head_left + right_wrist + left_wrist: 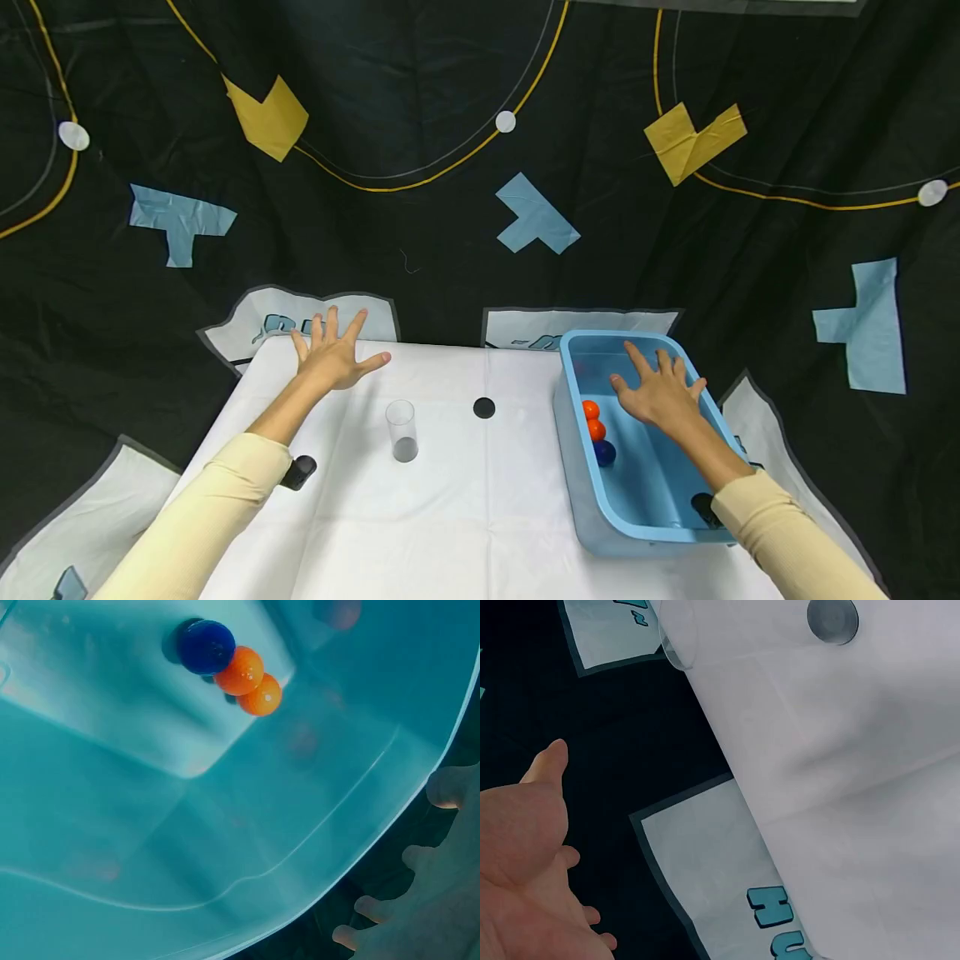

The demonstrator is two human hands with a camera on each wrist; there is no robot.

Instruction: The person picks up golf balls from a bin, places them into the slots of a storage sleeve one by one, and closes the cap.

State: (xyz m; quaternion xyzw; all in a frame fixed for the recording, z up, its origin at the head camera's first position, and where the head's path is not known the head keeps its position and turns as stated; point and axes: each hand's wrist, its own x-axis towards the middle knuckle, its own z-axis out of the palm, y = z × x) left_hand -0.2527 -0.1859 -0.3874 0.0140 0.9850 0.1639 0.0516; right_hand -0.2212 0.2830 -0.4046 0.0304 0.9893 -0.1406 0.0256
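A: Hands first, L to R. Left hand (332, 357)?

B: Flat, fingers spread straight, palm down at far left corner of the white table (450, 517). Holds nothing. Wrist cam shows it out past the edge, over dark cloth, so prob. hovering, not pressing.

A: Next?

B: Clear cup (402, 430), upright, empty as far as I can see, mid-table, well apart from both hands. Black dot (484, 407) just right of it, stuck flat on the table.

A: Then the tub?

B: Blue bin (581, 475) on the right part of the table. Three balls lie touching in a row along its left inner wall: two orange balls (593, 420), one blue ball (603, 452). Prob. rolled there, wall stops them.

A: Right hand (660, 392)?

B: Open too, fingers splayed, over bin's far end, near the balls but not touching. Grips nothing.
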